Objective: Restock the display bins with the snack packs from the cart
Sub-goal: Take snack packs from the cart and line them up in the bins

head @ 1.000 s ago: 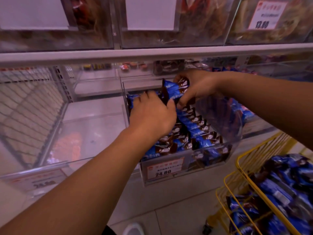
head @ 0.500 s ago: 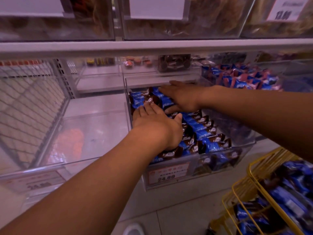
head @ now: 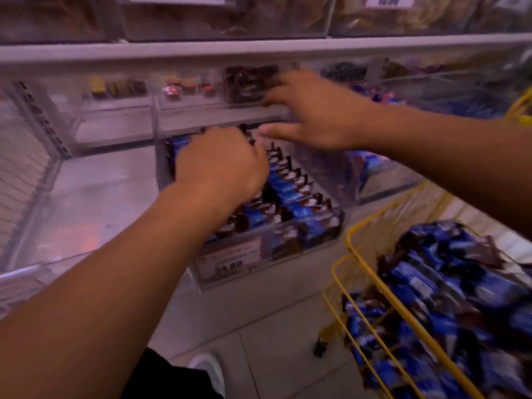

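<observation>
Resting curled on blue snack packs (head: 290, 187) in the clear bin (head: 288, 243), left hand (head: 220, 165); grip indiscernible; right hand (head: 313, 116) spread above.

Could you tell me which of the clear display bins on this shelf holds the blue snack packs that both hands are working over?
The middle bin with the 24.80 price tag: rows of blue packs fill it beneath the left hand, whereas its left neighbour looks bare.

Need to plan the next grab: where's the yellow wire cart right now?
In the head view, the yellow wire cart sits lower right on the floor, beside the clear bin with the 24.80 tag.
</observation>
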Action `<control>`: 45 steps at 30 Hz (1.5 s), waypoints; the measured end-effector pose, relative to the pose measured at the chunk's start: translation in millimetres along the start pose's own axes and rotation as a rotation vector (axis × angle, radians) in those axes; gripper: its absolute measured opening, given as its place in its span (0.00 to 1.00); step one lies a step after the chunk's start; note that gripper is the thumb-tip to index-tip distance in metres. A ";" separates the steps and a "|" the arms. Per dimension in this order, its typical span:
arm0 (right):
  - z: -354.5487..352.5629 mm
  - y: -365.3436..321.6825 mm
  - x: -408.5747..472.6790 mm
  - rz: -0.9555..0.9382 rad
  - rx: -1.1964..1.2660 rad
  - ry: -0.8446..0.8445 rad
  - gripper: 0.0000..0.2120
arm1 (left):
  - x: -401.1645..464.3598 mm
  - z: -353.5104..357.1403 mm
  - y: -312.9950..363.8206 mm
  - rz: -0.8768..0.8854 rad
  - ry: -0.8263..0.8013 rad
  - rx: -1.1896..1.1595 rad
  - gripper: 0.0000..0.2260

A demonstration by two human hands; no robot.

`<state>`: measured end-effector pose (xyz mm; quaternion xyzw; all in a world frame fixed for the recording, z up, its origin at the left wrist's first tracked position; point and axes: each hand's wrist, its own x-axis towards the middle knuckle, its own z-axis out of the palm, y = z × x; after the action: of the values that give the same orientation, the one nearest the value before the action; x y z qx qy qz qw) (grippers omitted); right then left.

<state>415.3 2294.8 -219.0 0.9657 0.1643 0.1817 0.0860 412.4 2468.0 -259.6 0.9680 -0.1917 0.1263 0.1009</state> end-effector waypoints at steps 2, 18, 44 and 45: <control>-27.5 15.3 -67.3 -0.042 0.013 0.182 0.23 | -8.7 -7.1 23.2 0.194 0.246 -0.153 0.23; 44.3 46.9 -253.1 0.290 0.286 -1.145 0.63 | -79.7 111.0 215.0 0.683 -1.211 0.553 0.30; 30.3 68.2 -263.5 0.591 0.581 -1.292 0.18 | -76.3 116.9 209.7 0.775 -1.224 0.486 0.18; 30.5 65.9 -264.4 0.600 0.565 -1.322 0.18 | -73.4 115.3 209.5 0.795 -1.176 0.426 0.16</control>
<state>213.1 2138.0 -317.5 0.8620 -0.1492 -0.4651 -0.1359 287.4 2275.5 -358.9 0.7320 -0.5216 -0.3516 -0.2617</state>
